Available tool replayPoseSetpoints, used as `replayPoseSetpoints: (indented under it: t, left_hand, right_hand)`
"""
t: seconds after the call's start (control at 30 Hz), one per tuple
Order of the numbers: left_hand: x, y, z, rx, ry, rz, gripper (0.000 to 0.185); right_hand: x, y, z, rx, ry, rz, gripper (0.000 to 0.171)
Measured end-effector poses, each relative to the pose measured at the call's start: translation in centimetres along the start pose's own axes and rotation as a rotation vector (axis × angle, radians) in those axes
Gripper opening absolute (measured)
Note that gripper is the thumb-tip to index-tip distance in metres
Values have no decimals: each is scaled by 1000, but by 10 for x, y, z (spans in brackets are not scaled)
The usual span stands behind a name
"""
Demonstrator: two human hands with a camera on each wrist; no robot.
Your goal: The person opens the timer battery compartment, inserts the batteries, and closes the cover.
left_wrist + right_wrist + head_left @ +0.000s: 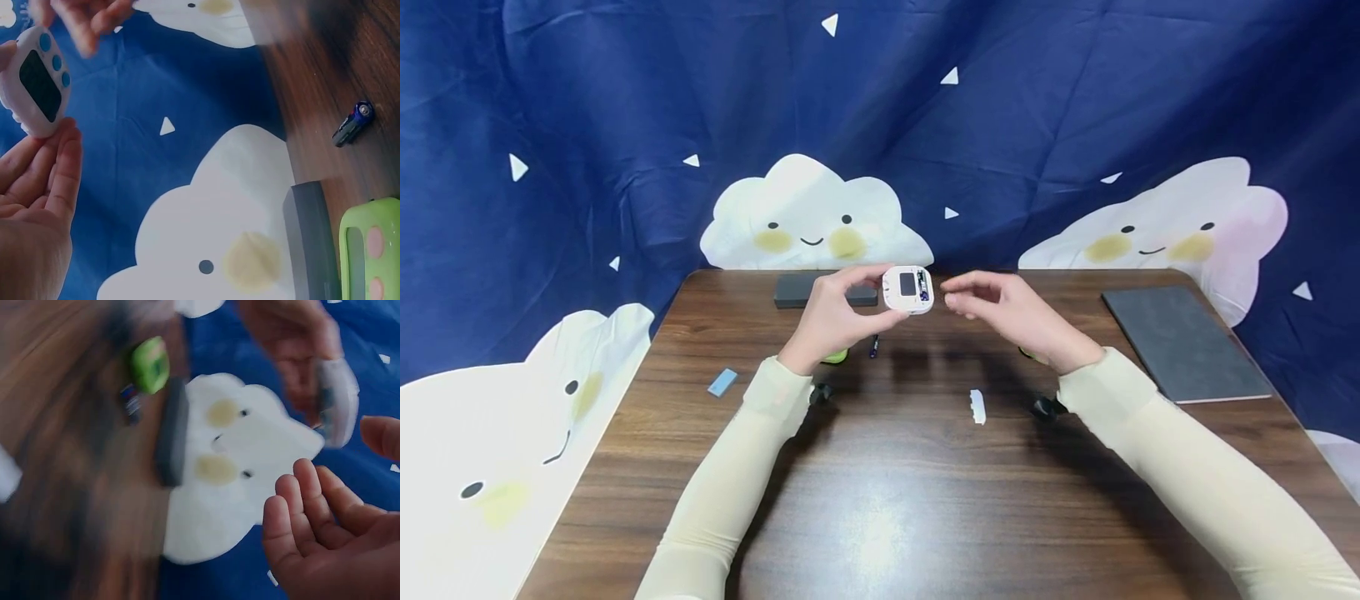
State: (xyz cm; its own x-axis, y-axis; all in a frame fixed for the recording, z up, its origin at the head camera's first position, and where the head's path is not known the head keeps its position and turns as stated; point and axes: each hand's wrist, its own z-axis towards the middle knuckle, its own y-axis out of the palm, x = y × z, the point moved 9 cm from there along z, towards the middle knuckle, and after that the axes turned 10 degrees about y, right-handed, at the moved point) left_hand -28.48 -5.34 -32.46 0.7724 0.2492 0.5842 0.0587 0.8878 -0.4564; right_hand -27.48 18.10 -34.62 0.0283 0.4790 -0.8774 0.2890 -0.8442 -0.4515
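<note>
My left hand (pixel 835 312) pinches a small white digital timer (pixel 891 302) by its edge, above the table. Its back, with an open battery slot holding a dark blue battery (pixel 923 285), faces the head camera. The left wrist view shows the timer's dark screen (pixel 40 85) and blue round buttons (pixel 57 63). Just right of the timer, my right hand (pixel 1003 310) hovers with loosely bent fingers, holding nothing. A white battery cover (pixel 977 407) lies on the table below the hands. Another small battery (pixel 354 124) rests on the wood near a green timer (pixel 375 250).
A dark grey box (pixel 793 292) stands at the table's back edge. At the right lies a dark notebook (pixel 1183 342); at the left, a small light-blue piece (pixel 722 382). Black objects (pixel 1047 407) show beside the wrists. A blue cloud-patterned curtain (pixel 985 125) hangs behind the table.
</note>
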Motion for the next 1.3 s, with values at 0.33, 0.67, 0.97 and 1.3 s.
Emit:
replayPoseSetpoints:
  t: [0.33, 0.67, 0.97, 1.3]
  left_hand:
    - [-2, 3, 0, -13, -31, -34, 63]
    - [-3, 5, -1, -27, -44, -44, 62]
    - [-4, 2, -1, -30, -54, -57, 63]
    - [-3, 2, 0, -17, -47, -44, 62]
  right_hand:
    - [87, 25, -36, -85, 38, -216, 48]
    - [110, 37, -50, -75, 37, -410, 53]
    - [100, 44, -43, -92, 3, -502, 47]
    - [91, 55, -45, -169, -12, -468, 48]
